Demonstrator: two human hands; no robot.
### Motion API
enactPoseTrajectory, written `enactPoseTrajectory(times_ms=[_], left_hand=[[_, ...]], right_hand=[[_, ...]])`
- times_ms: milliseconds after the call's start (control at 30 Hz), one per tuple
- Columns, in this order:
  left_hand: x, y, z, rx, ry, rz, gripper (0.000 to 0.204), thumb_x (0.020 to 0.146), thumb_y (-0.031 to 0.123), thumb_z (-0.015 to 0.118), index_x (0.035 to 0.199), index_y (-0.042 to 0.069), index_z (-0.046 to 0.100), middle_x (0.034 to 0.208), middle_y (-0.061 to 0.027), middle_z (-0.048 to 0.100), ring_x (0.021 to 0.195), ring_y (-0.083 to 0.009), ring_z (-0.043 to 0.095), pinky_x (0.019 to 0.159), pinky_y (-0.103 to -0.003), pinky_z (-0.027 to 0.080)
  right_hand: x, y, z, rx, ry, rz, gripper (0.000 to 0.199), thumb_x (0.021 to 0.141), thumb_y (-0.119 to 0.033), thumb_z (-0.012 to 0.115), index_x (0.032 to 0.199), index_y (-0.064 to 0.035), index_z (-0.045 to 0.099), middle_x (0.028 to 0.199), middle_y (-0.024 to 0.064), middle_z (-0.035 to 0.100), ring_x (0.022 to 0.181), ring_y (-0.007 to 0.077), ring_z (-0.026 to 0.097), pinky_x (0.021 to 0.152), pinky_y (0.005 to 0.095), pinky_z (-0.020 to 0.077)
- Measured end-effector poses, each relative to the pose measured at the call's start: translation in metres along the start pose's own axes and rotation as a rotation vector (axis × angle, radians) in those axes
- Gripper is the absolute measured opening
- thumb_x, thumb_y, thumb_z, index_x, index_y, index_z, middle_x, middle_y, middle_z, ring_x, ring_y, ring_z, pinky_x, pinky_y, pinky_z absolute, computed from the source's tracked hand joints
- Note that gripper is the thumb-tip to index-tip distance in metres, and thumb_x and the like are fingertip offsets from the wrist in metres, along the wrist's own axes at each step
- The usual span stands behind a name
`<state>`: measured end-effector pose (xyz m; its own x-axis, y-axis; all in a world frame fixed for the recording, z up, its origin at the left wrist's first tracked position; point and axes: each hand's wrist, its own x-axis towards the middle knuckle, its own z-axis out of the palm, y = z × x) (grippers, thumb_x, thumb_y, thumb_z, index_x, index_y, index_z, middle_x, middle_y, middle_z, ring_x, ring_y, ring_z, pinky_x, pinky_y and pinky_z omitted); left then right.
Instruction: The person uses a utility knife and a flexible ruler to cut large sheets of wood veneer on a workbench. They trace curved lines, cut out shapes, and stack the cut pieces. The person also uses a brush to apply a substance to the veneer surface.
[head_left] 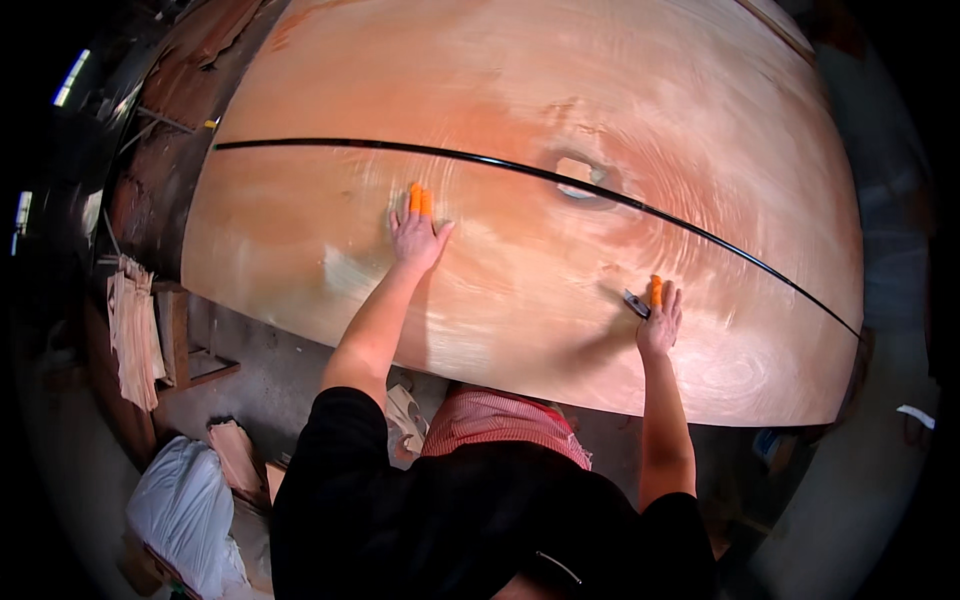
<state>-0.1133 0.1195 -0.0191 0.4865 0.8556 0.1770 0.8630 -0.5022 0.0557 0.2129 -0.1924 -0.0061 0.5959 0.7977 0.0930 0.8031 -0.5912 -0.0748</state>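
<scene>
A large sheet of pale orange wood veneer [480, 260] lies spread before me. My left hand [418, 235] rests on it with fingers stretched, two of them in orange finger covers, and holds nothing. To the right, my right hand [661, 318] is closed around a small utility knife [636, 303], its tip pointing up and left over the sheet; one finger wears an orange cover. Beyond both hands a long thin black strip [470, 156] crosses the sheet from left to right. It passes over a hole [580, 172] in the veneer, where a paler layer shows.
Veneer scraps [137, 330] hang beside a wooden frame [175, 335] at the left. A white sack [185, 510] stands on the floor at the lower left, near more veneer pieces [235, 455]. The sheet's near edge lies just in front of my body.
</scene>
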Motion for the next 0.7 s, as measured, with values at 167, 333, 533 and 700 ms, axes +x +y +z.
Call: enactPoseTrajectory(times_ms=[167, 333, 533, 700], left_hand=[[-0.017, -0.014, -0.01, -0.06, -0.117, 0.04, 0.074, 0.076, 0.052, 0.046, 0.129, 0.004, 0.026, 0.137, -0.0106, 0.02, 0.127, -0.024, 0.018, 0.1, -0.048, 0.013], [-0.091, -0.024, -0.041, -0.112, -0.187, 0.085, 0.076, 0.074, 0.046, 0.053, 0.129, 0.003, 0.026, 0.137, -0.0109, 0.019, 0.127, -0.024, 0.016, 0.1, -0.049, 0.011], [-0.168, -0.027, -0.066, -0.134, -0.339, 0.088, 0.076, 0.074, 0.043, 0.055, 0.129, 0.0, 0.025, 0.137, -0.0134, 0.02, 0.127, -0.027, 0.016, 0.1, -0.05, 0.011], [-0.169, -0.027, -0.064, -0.182, -0.269, 0.107, 0.069, 0.076, 0.039, 0.053, 0.128, 0.0, 0.027, 0.136, -0.0146, 0.02, 0.125, -0.0299, 0.019, 0.1, -0.048, 0.013]], right_hand=[[-0.017, -0.003, -0.001, -0.01, -0.041, 0.001, 0.061, 0.065, 0.002, 0.046, 0.125, -0.0099, 0.037, 0.134, 0.0143, 0.025, 0.125, 0.033, 0.021, 0.097, 0.0429, 0.0236], [-0.079, 0.0, -0.011, 0.01, -0.09, -0.006, 0.059, 0.067, 0.0, 0.046, 0.125, -0.0116, 0.037, 0.133, 0.0172, 0.025, 0.123, 0.0361, 0.023, 0.096, 0.0449, 0.026], [-0.154, -0.003, -0.017, 0.039, -0.123, 0.051, 0.057, 0.07, 0.002, 0.043, 0.125, -0.0109, 0.037, 0.132, 0.0171, 0.027, 0.122, 0.0359, 0.026, 0.097, 0.0422, 0.0257], [-0.152, -0.006, -0.022, 0.179, -0.057, 0.01, 0.042, 0.082, -0.011, 0.035, 0.124, -0.0086, 0.039, 0.131, 0.0172, 0.03, 0.121, 0.0356, 0.026, 0.098, 0.0422, 0.0232]])
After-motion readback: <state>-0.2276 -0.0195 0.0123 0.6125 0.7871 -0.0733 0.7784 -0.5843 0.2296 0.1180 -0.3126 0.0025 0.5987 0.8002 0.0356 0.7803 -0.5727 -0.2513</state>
